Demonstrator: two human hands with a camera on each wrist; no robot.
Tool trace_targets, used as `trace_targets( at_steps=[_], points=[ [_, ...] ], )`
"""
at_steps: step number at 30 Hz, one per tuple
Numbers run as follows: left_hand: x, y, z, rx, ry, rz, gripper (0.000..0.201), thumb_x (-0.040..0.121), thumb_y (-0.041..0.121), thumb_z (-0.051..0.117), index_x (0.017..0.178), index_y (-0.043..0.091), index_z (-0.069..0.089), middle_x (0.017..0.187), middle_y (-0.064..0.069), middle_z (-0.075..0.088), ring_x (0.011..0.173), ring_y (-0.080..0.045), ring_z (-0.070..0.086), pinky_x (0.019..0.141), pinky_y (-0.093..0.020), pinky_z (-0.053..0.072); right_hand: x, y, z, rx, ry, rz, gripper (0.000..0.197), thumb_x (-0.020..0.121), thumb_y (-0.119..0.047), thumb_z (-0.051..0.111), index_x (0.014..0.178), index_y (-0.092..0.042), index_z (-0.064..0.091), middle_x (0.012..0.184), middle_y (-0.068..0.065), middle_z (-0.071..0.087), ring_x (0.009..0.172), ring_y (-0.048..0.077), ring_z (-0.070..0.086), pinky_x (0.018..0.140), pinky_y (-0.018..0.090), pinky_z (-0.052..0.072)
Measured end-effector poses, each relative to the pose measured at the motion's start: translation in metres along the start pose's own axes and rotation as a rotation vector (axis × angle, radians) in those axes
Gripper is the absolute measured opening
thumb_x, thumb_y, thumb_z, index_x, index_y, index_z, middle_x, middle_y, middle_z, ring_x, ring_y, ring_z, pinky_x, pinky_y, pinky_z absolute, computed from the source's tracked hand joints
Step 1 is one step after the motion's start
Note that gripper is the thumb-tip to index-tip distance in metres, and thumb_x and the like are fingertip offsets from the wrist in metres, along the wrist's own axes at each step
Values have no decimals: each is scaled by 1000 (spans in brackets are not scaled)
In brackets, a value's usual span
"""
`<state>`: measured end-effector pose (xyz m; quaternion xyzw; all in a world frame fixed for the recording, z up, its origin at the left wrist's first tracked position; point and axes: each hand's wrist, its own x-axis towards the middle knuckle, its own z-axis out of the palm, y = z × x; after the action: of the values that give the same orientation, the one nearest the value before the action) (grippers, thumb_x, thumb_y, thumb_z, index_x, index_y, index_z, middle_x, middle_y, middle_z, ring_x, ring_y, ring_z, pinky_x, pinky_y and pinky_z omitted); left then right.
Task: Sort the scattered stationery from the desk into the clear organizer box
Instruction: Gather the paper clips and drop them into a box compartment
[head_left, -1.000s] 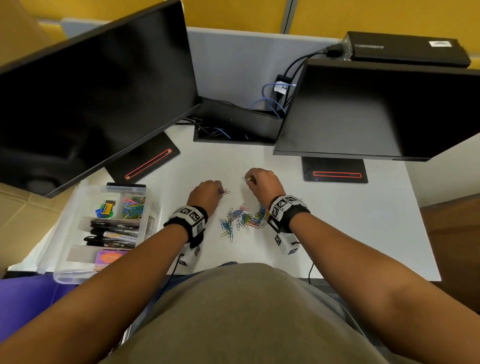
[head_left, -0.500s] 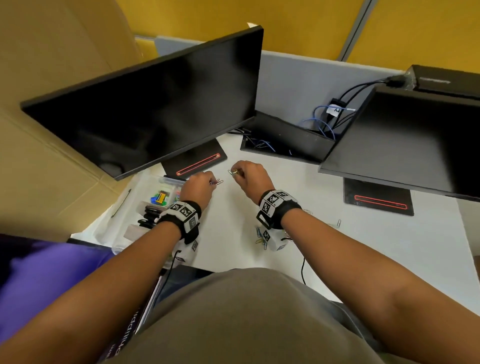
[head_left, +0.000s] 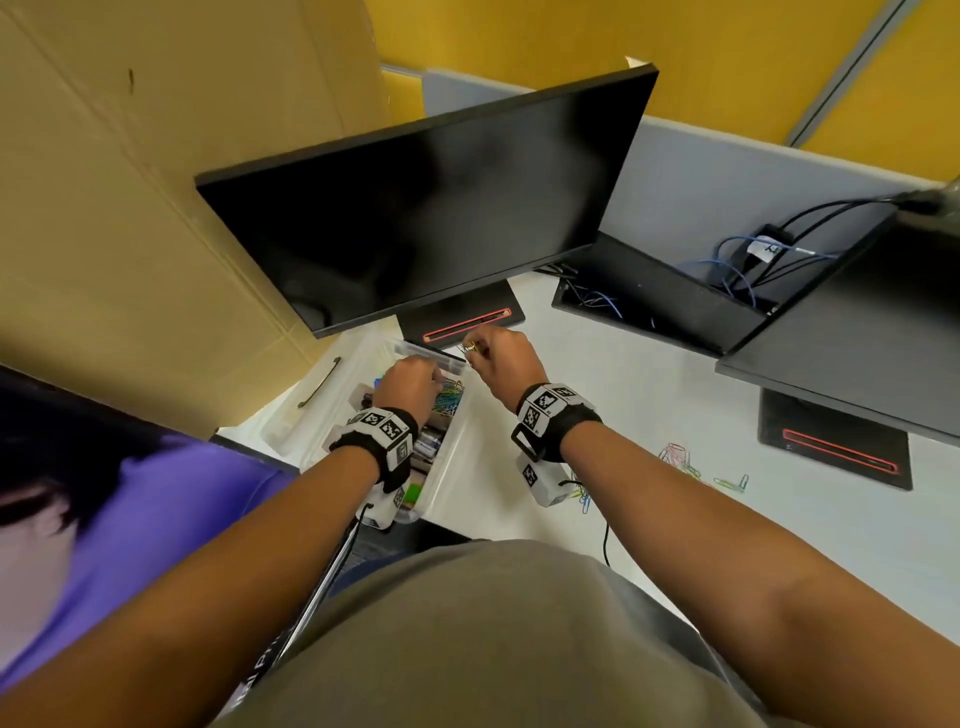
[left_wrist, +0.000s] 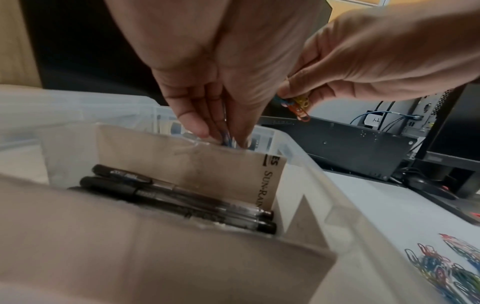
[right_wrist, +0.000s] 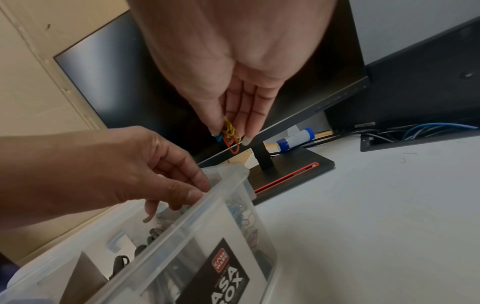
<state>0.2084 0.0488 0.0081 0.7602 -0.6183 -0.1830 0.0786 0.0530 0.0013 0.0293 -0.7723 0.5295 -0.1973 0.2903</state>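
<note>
Left hand (left_wrist: 207, 82) pinching blue clips (left_wrist: 226, 137) over clear box (right_wrist: 228, 185); right hand (right_wrist: 233, 61) pinching three clips (right_wrist: 230, 133), frame centre.

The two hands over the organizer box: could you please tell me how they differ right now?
The left hand reaches down inside the clear organizer box; the right hand is above its rim. The left pinches blue paper clips; the right pinches yellow, orange and blue ones. Both point their fingers downward.
</note>
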Motion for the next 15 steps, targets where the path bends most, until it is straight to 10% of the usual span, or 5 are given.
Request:
trace_targets(
  at_steps=[15],
  points=[
    [3,-30,3,-22,37,10,23,86,12,68,103,19,56,114,-8,56,98,-26,58,81,-43,54,10,-25,28,88,-54,119,12,91,-18,66,102,-14,69,87,4,68,78,18,63,67,22,46]
  ],
)
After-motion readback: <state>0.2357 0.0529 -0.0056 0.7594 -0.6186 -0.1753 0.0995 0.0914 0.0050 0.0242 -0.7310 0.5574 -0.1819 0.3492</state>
